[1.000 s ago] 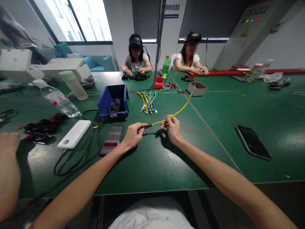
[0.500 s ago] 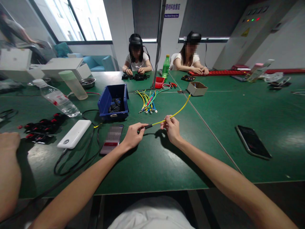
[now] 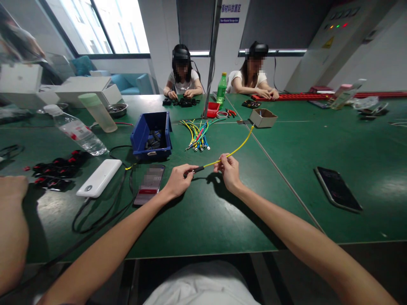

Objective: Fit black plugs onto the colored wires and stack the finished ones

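My left hand (image 3: 178, 181) pinches a black sleeve (image 3: 199, 169) at the near end of a yellow wire (image 3: 239, 147). Fingers closed, my right hand (image 3: 229, 170) grips the same wire a little further along. From there the wire curves up and away toward a small cardboard box (image 3: 263, 118). Beyond my hands lies a bundle of yellow, green and blue wires (image 3: 199, 134) with ring terminals on their near ends. To the left of the bundle stands a blue bin (image 3: 136, 142) with dark pieces inside.
A phone (image 3: 149, 186) and a white power bank (image 3: 99, 178) with a black cable lie left of my hands. Another phone (image 3: 337, 189) is at right. Bottles (image 3: 78, 130) stand at left. Two people work across the green table (image 3: 203, 228); another person's arm (image 3: 12, 228) rests at far left.
My hands and the yellow wire stay almost in place. At the far upper left, a person in the background has shifted position.
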`<state>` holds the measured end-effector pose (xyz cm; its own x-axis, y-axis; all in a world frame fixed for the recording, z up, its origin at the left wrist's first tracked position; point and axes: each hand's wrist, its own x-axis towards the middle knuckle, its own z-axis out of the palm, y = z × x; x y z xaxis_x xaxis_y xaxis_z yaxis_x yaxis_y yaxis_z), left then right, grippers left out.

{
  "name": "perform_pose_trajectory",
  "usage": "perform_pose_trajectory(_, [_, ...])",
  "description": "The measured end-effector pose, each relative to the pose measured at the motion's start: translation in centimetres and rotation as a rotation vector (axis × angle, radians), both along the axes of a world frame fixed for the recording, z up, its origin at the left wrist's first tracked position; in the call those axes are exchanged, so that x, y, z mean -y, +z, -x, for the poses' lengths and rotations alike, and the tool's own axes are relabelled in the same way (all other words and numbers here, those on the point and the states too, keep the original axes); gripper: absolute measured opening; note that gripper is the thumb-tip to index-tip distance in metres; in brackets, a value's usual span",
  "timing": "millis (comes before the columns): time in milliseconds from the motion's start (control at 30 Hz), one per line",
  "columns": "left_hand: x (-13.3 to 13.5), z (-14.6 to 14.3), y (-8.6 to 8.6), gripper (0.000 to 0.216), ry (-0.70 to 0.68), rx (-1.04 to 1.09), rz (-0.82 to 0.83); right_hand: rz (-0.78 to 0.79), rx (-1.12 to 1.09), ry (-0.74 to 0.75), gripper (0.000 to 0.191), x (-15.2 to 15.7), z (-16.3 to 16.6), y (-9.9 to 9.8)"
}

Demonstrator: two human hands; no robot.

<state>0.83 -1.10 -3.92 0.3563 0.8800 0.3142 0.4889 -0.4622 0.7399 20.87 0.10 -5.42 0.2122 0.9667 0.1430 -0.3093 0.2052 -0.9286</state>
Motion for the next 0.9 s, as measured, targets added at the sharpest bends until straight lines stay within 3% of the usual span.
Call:
perform_pose_trajectory(467, [0.42, -0.25, 0.47, 0.027, -0.020, -0.001, -0.016, 0.009, 0.032, -0.027, 0.039, 0.10, 0.02, 0.18])
perform_pose_trajectory(900, [0.31, -0.63, -0.10, 0.027, -0.013, 0.165, 0.127, 0.033, 0.056, -0.034, 0.038, 0.14, 0.33, 0.55])
